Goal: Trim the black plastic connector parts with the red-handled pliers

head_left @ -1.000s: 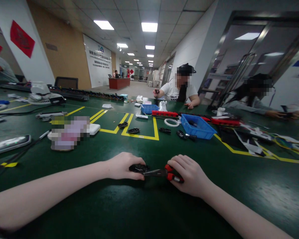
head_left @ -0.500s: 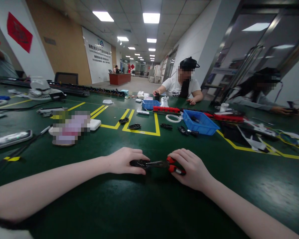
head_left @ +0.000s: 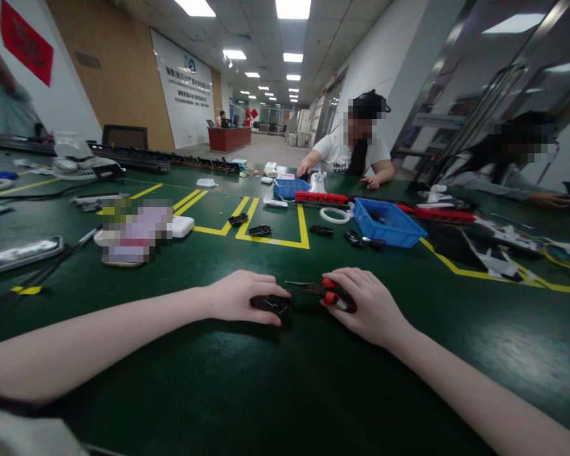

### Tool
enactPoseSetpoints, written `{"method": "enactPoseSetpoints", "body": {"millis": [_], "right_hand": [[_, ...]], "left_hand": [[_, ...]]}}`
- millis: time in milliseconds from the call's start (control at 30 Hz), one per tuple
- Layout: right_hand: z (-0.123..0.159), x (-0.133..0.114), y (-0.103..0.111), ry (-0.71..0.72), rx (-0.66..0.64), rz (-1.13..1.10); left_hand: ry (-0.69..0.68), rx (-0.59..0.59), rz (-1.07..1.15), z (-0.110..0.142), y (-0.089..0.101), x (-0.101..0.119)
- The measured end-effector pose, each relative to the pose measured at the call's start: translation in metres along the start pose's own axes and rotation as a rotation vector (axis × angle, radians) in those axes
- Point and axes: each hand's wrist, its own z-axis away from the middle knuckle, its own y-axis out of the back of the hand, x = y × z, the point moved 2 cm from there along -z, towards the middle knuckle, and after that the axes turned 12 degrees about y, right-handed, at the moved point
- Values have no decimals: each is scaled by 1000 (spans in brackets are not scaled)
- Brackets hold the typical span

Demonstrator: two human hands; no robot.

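Between the thumb and fingers of my left hand is a small black plastic part, its exact kind unclear. My right hand is closed around the red-and-black handles of needle-nose pliers. The pliers point left, and their thin jaws lie just above and to the right of the black part, apart from it. Both hands are low over the green table. My palm and fingers hide some of the black part and of the handles.
Similar black parts lie around yellow tape lines ahead. A blue bin stands right of them, by a white ring. At left lie a blurred-out phone-like object and a white case. A co-worker sits opposite.
The pliers' jaws have come away from the black part, moving up and slightly right of it. My left hand still holds the part. The whole view has shifted slightly.
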Motion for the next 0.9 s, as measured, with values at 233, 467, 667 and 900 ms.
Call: {"method": "enactPoseSetpoints", "body": {"millis": [233,467,667,900], "right_hand": [[2,1,0,31,10,31],[0,-9,15,134,54,159],[-5,-26,29,196,-4,210],[-8,-34,39,300,-14,262]], "left_hand": [[-34,48,3,2,-1,-1],[36,53,-97,1,-2,3],[121,3,-183,-2,-2,10],[162,20,-224,3,-14,31]]}}
